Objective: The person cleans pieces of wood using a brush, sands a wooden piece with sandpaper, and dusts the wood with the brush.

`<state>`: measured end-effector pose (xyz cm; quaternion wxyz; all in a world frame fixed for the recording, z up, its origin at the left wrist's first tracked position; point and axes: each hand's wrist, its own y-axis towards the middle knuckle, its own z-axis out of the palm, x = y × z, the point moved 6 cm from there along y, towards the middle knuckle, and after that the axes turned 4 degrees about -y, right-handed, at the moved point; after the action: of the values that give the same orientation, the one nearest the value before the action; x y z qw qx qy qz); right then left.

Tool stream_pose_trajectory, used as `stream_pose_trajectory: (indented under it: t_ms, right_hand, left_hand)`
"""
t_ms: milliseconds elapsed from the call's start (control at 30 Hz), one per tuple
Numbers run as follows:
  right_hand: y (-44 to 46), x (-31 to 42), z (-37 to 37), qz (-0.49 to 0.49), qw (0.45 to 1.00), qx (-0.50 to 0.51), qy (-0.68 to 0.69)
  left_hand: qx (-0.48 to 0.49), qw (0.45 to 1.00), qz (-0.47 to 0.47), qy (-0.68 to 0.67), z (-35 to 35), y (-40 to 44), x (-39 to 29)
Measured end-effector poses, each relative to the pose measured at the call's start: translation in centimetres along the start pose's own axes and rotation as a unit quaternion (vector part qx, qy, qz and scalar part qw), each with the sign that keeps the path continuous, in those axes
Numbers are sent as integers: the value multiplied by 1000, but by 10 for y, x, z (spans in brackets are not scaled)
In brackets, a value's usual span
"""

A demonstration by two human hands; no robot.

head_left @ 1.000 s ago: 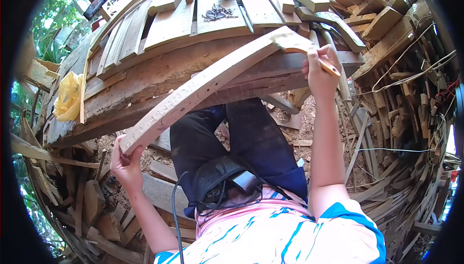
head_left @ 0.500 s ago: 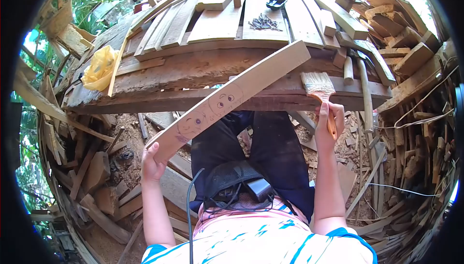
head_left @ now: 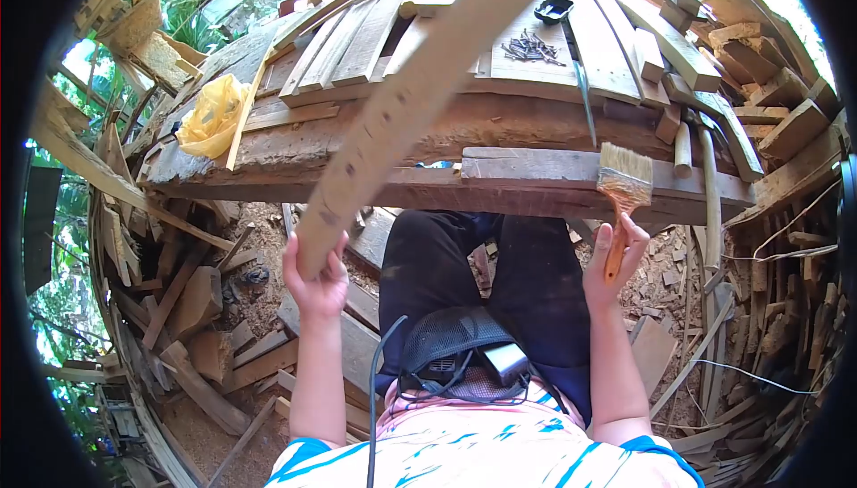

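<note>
Though apart, outstretched left hand (head_left: 321, 290) around board (head_left: 397, 113), right hand (head_left: 601, 281) around brush (head_left: 625, 186)

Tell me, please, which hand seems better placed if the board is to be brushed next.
Probably the right hand: it grips the paintbrush by its handle, leaving the bristles free. The left hand is occupied, holding the board by its near end.
</note>
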<state>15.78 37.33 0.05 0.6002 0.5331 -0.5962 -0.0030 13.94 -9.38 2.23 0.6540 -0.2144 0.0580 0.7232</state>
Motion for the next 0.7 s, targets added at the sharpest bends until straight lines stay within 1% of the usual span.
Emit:
stream_pose_trajectory:
  t_ms: [33,67,133,200,233,267,333,367,400,467,533,600,667,700]
  right_hand:
    - [-2,3,3,0,1000,2,0]
    - [-4,9,5,-13,1000,3,-12]
    - [-8,16,11,-27,999,5,-25]
    - [-14,14,20,9,996,33,76]
    - [-14,17,22,3,997,26,72]
    - [-16,16,23,8,998,22,63]
    - [-16,20,24,-43,998,30,42]
    - [-16,21,24,-51,997,43,40]
    - [-13,24,21,-47,997,41,37]
    - [-10,40,24,-107,992,67,15]
    - [-15,38,29,-110,990,82,40]
    - [-20,26,32,-62,991,110,52]
    - [-24,20,35,-72,990,109,59]
    - [-26,17,36,-65,990,107,71]
  left_hand:
    - [30,998,-16,-49,15,10,-3]
    - [28,998,-16,-50,28,20,-5]
    - [0,996,51,-67,59,39,-17]
    - [28,994,103,-3,85,56,-31]
    - [8,991,133,25,93,63,-37]
    - [5,980,174,99,104,68,-39]
    - [6,985,150,85,100,87,-43]
    - [-5,988,141,66,96,95,-46]
    - [-5,988,137,69,96,99,-42]
    - [-30,982,152,106,93,106,-46]
    - [-74,977,165,109,91,115,-45]
    - [-54,980,160,102,90,127,-44]
    - [-69,987,112,88,90,141,-36]
    - [-44,989,83,113,89,152,-34]
